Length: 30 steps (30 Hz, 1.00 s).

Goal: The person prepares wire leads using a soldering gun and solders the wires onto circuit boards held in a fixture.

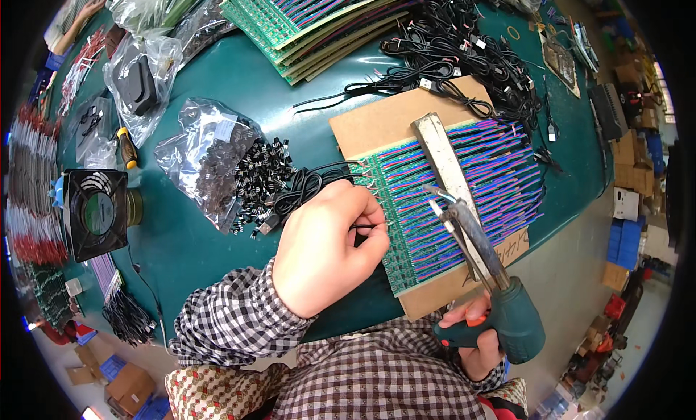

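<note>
Just at edge of circuit board [399, 250], left hand [328, 247] pinches cable [365, 226]; right hand [487, 350] grips soldering gun [518, 326].

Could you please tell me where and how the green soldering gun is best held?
By its green grip, likely from the near side, as the right hand does: it juts sideways from the body, while the metal front, possibly hot, points away over the circuit boards.

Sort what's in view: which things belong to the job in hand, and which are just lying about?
Likely in the job:
green soldering gun in the right hand
black cable at the left hand
wired circuit boards on cardboard

Apparently lying about:
yellow-handled tool, perhaps a screwdriver
bagged black object
</note>
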Available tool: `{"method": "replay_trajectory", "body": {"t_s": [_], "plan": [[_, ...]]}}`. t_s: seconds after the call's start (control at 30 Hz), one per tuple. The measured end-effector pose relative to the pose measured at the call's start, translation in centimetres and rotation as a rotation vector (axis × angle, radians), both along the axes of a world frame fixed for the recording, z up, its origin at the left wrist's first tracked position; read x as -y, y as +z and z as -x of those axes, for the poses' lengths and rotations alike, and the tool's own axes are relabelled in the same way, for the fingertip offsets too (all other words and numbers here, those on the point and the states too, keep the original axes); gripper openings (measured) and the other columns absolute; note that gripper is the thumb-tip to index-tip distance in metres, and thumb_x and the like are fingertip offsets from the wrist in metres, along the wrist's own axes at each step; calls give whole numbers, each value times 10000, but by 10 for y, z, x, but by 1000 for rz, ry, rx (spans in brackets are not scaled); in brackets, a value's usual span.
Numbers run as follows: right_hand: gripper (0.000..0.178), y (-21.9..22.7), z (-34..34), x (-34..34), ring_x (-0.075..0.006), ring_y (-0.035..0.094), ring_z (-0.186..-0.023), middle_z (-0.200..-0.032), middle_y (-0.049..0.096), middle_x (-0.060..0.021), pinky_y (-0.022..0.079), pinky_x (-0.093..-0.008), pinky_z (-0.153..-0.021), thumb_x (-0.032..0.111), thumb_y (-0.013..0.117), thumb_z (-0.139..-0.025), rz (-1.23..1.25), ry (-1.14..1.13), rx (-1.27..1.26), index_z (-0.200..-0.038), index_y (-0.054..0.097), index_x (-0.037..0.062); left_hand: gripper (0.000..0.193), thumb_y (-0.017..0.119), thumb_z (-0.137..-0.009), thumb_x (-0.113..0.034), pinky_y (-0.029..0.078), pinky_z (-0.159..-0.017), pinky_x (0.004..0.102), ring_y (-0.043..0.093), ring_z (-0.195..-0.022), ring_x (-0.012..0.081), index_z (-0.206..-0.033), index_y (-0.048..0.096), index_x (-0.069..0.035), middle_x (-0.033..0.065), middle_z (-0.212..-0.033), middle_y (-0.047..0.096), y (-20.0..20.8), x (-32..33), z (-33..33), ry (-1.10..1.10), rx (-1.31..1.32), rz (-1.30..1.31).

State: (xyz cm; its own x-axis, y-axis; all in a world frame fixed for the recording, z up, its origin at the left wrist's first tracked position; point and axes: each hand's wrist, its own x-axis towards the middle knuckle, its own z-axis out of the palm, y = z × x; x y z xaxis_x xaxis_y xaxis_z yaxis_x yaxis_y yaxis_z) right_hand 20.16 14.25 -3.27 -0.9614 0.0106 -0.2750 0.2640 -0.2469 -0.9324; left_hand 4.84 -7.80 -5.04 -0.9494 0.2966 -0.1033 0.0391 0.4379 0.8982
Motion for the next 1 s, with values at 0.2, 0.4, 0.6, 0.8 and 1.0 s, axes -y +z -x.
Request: {"method": "replay_trajectory", "body": {"t_s": [0.2,0.4,0.6,0.8,1.0], "plan": [[704,4,-11,-4,-317,605,-1061,-1074,539,-159,600,-414,-786,393,605,-918,-49,-33,49,-1372,323,-65,87,674,-736,-19,401,-500,235,521,-598,97,-788,606,-1,37,-736,524,5,-3,3,-19,10,17],[565,10,-16,-6,-320,589,-1077,-1208,525,-238,481,-501,-979,377,714,-855,86,-103,193,-1161,498,-46,111,689,-708,-1,419,-506,231,531,-584,108,-776,602,-8,55,-745,539,2,-3,2,-33,102,-54],[593,4,-17,-8,-299,631,-966,-1020,560,-203,592,-396,-789,428,651,-870,-70,-22,169,-1116,487,-86,130,694,-698,8,442,-499,250,568,-574,135,-755,582,-23,67,-714,544,-1,-9,0,-5,-56,67],[437,1,-18,-5,-293,655,-909,-954,624,-194,558,-441,-840,255,780,-800,7,-110,175,-1022,567,-55,149,698,-693,15,440,-491,255,569,-571,142,-746,564,-20,65,-707,543,-3,-9,-1,5,-74,58],[399,-13,-25,-14,-293,685,-806,-875,642,-141,559,-419,-774,213,787,-786,-154,7,82,-996,595,-66,159,703,-688,19,434,-481,252,570,-575,141,-739,558,-21,60,-709,538,-4,-9,-2,8,-101,72]]}}
